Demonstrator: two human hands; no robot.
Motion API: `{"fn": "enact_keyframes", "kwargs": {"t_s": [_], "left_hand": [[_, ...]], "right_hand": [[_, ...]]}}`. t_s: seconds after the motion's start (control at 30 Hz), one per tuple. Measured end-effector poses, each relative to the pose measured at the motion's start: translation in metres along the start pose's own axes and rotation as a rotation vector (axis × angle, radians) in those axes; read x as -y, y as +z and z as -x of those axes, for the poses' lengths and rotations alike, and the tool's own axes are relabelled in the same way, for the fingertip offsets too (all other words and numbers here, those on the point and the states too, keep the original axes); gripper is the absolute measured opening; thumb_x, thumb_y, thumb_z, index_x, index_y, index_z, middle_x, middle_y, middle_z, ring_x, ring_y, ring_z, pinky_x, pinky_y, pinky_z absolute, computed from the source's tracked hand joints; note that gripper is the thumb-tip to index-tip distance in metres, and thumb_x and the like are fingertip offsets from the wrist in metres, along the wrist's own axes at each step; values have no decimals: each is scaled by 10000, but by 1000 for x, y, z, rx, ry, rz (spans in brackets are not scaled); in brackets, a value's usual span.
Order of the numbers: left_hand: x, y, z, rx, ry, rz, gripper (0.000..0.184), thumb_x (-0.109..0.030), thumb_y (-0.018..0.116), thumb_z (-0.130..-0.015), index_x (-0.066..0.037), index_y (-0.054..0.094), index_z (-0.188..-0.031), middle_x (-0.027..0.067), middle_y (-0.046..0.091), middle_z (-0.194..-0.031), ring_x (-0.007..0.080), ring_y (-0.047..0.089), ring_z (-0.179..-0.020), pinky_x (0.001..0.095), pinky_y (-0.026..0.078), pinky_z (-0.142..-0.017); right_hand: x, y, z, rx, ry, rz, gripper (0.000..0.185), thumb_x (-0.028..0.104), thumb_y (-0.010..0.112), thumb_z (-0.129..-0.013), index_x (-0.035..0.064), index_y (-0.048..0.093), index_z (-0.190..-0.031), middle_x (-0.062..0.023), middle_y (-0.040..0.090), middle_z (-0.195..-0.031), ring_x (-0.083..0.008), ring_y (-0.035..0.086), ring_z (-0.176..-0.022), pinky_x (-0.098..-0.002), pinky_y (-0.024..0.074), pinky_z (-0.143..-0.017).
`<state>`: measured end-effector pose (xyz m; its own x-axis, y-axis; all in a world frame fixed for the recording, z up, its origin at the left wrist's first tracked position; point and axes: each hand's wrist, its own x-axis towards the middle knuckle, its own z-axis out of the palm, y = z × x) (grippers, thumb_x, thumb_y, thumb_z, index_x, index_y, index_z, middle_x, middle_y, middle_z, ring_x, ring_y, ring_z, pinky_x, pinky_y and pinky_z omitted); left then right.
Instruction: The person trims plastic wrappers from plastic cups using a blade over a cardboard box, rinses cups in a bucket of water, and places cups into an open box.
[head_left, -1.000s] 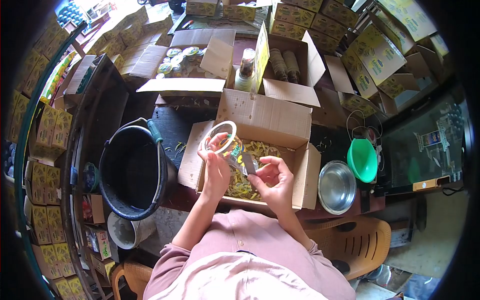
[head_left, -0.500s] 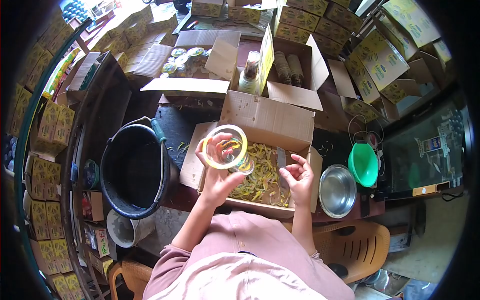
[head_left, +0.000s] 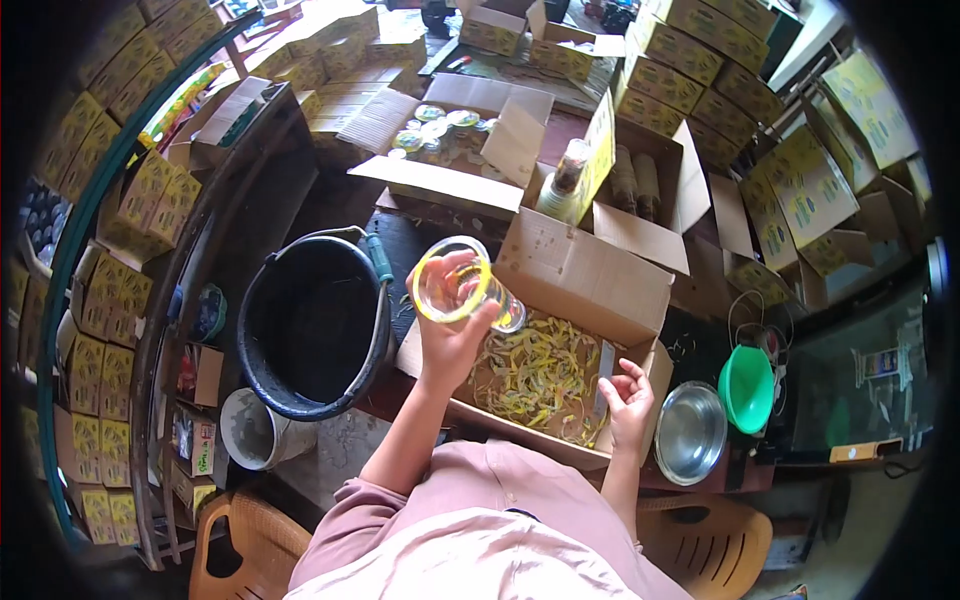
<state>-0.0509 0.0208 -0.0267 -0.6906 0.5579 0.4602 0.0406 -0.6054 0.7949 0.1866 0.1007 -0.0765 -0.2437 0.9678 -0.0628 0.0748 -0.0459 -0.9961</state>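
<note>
My left hand [head_left: 452, 335] is wrapped round a clear plastic cup [head_left: 490, 300] with a yellow rim, tilted above the left side of an open cardboard box [head_left: 590, 262]. Many yellow-green strips [head_left: 535, 375] lie loose in that box. At the box's right side, my right hand [head_left: 627, 400] pinches a thin, flat, greyish blade-like strip [head_left: 604, 375] between thumb and fingers. The two hands are apart.
A black bucket [head_left: 315, 325] stands left of the box. To the right are a steel bowl [head_left: 690, 433] and a green bowl [head_left: 747, 390]. Behind are a box of lidded cups [head_left: 440, 130] and a box with stacked cups [head_left: 635, 185].
The strip in my right hand has come away from the cup and moved right. My left hand has turned the cup and shifted it toward the bucket. The view has also shifted.
</note>
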Motion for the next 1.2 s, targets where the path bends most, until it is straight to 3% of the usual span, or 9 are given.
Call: {"fn": "enact_keyframes", "kwargs": {"t_s": [0.13,0.2,0.27,0.37,0.47,0.87,1.03,1.13,1.2], "left_hand": [[-5,-15,-6,-153,48,92,542,-59,580,-811,-107,303,-1274,119,397,-1253,264,395,-1190,367,365,-958],[-24,-35,-16,-274,82,375,504,-288,534,-860,-16,352,-1244,119,394,-1268,252,374,-1204,415,318,-997],[-45,-66,-24,-372,60,855,482,-296,527,-863,-15,375,-1225,131,425,-1242,262,404,-1174,438,321,-991],[-50,-106,-23,-803,0,947,479,-325,553,-843,-47,400,-1201,138,468,-1175,250,459,-1093,424,342,-972],[-31,-150,-7,-915,-26,1458,419,-278,512,-870,-15,399,-1175,168,490,-1112,294,475,-1058,438,398,-925],[-21,-158,-5,-914,-36,1538,380,-277,476,-886,-5,421,-1147,174,506,-1084,308,497,-1022,452,417,-902],[-37,-140,-5,-865,-124,1804,420,-276,506,-852,33,417,-1122,215,480,-1064,337,472,-1039,449,439,-883],[-33,-144,-5,-972,-173,1801,409,-231,545,-825,35,425,-1111,211,462,-1087,327,472,-1045,426,458,-872],[-39,-140,0,-878,-116,1803,413,-213,569,-811,40,426,-1104,212,464,-1087,326,469,-1053,432,456,-873]], "right_hand": [[0,0,0,-12,-23,23,402,-14,677,-696,15,518,-1063,-8,561,-726,-51,516,-636,-175,427,-607],[-3,-1,-1,-7,-12,-13,402,-12,678,-695,14,518,-1064,-10,564,-727,-53,518,-636,-177,429,-608],[-6,-1,-4,12,-22,26,400,-10,673,-699,17,518,-1067,-15,571,-732,-54,521,-636,-176,429,-607],[-6,4,-7,56,-23,19,401,-10,672,-700,19,516,-1067,-14,571,-736,-55,521,-636,-175,430,-608],[-5,9,-11,91,-20,12,400,-18,665,-709,18,509,-1075,-14,573,-744,-49,520,-643,-166,428,-609],[0,19,-8,105,-8,-17,404,-24,668,-702,18,509,-1071,-3,561,-737,-47,522,-636,-165,430,-601],[-4,14,-7,75,3,-25,399,-16,675,-702,19,506,-1061,-7,568,-737,-50,525,-633,-170,432,-596],[-2,13,-6,69,8,-25,397,-19,672,-703,21,507,-1062,-6,566,-735,-48,523,-632,-168,431,-592],[-5,11,-9,60,11,-26,394,-25,670,-703,23,510,-1060,-6,567,-733,-47,523,-629,-166,430,-592]]}}
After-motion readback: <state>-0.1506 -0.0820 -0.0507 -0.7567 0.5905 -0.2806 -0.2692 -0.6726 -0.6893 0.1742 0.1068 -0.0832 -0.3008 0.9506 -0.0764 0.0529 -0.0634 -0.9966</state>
